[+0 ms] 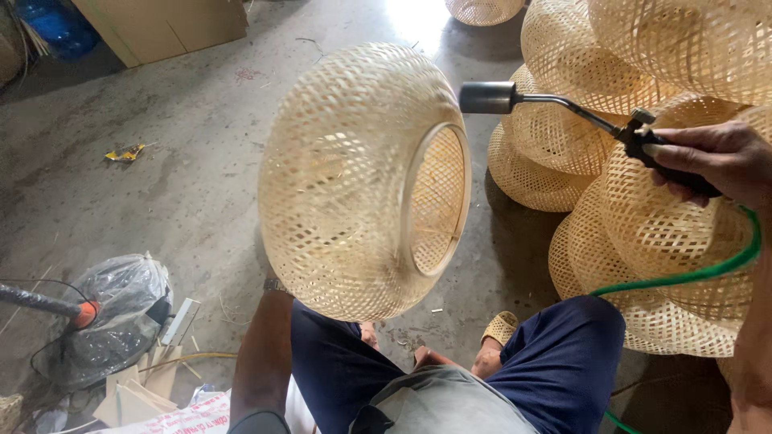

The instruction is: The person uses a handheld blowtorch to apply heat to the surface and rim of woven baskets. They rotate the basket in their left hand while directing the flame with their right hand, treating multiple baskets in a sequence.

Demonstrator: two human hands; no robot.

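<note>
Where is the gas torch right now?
In the head view, upper right: the right hand holds the gas torch, nozzle pointing left beside the woven lampshade.

One held woven bamboo lampshade [366,181], one gas torch [563,112], one green hose [683,273], roughly seven stacked lampshades [643,201], one plastic-wrapped fan [112,317], one cardboard box [161,24]

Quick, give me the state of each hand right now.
Left hand: hidden behind the woven bamboo lampshade it holds up; grip cannot be told.
Right hand: closed around the gas torch.
</note>
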